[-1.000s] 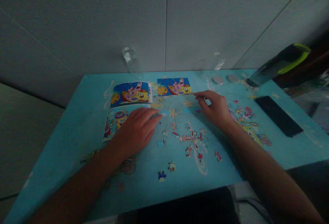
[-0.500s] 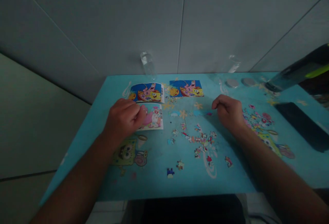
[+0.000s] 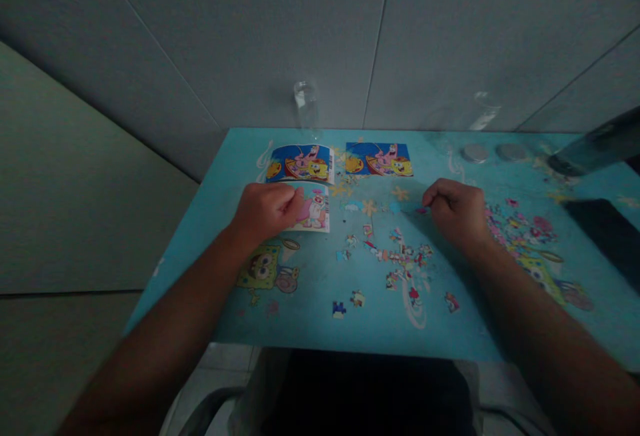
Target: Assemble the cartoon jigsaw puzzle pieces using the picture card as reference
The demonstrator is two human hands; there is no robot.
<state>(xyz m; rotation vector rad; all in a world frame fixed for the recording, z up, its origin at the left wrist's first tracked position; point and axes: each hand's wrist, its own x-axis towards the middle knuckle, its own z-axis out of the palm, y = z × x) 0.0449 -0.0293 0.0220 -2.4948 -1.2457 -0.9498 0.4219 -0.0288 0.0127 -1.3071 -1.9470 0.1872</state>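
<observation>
My left hand [image 3: 267,213] is closed in a loose fist over a pink picture card [image 3: 316,213], covering its left part. Nothing shows between the fingers. My right hand [image 3: 457,213] is also curled closed, just above the tabletop, with nothing visible in it. Close to its fingertips lies a small pink-purple puzzle piece [image 3: 421,210]. Between the hands, a partly joined cluster of jigsaw pieces [image 3: 405,257] lies on the blue cartoon-print table [image 3: 310,319]. Several loose pieces lie around it, among them a dark blue and white piece [image 3: 339,309] near the front.
Two blue cartoon cards [image 3: 303,164] [image 3: 380,159] lie at the back. A clear bottle [image 3: 307,108] stands by the wall. On the right are a pile of pieces [image 3: 520,226], two round lids [image 3: 475,153], a dark bottle [image 3: 595,146] and a black flat object [image 3: 607,233].
The view has shifted, so the table sits a little higher and further right. Both hands keep their closed pose. The right hand now sits nearer the pink-purple piece.
</observation>
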